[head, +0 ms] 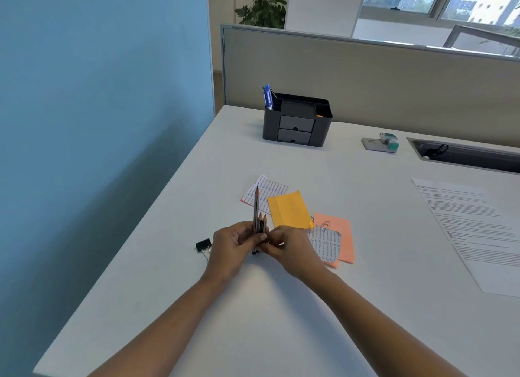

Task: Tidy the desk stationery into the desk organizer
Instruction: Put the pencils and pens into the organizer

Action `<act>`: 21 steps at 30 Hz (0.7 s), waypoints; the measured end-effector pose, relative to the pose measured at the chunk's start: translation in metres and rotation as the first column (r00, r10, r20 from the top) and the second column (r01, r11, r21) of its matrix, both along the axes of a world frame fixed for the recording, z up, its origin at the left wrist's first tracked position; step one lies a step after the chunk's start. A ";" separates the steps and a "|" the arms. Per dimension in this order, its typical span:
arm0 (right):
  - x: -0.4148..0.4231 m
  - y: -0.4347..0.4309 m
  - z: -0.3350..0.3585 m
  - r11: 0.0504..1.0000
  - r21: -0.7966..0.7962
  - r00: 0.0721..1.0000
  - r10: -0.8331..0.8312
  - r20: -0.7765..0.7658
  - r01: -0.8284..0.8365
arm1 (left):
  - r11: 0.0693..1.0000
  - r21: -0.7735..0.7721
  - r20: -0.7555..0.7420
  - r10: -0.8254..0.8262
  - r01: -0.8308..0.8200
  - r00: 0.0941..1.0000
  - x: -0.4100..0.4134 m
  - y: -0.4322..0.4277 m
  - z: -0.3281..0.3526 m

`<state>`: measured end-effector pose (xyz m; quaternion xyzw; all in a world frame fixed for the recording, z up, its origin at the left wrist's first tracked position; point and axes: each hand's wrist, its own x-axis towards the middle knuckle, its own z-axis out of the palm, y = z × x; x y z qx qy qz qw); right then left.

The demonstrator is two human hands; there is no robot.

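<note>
Pencils (256, 208), slim, sharpened, bunched upright, left hand (232, 248) and right hand (291, 250) fingers grasping them

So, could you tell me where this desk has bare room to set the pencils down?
Bare desk lies between the organizer and the sticky notes, between those notes and the printed sheet, and along the near edge. Crowded: notes and paper clip by the right hand, binder clip by the left hand.

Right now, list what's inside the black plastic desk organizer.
In the organizer, blue pens stand at left; something orange shows at right. Two closed grey drawers hide their contents.
</note>
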<state>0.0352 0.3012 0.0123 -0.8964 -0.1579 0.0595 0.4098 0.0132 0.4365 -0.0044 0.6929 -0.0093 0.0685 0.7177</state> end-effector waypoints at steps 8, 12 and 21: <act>0.008 -0.012 0.023 0.983 0.171 0.998 -0.066 0.009 0.063 | 0.998 0.053 0.000 0.038 -0.038 0.999 0.001 0.002 0.000; 0.009 -0.005 0.033 0.971 0.237 1.000 0.029 -0.008 -0.026 | 0.994 0.107 0.005 0.016 -0.016 1.000 0.001 0.002 0.001; 0.019 0.000 0.033 0.967 0.252 0.999 0.033 -0.028 -0.025 | 0.993 0.121 -0.020 0.018 -0.015 1.000 0.003 0.001 0.010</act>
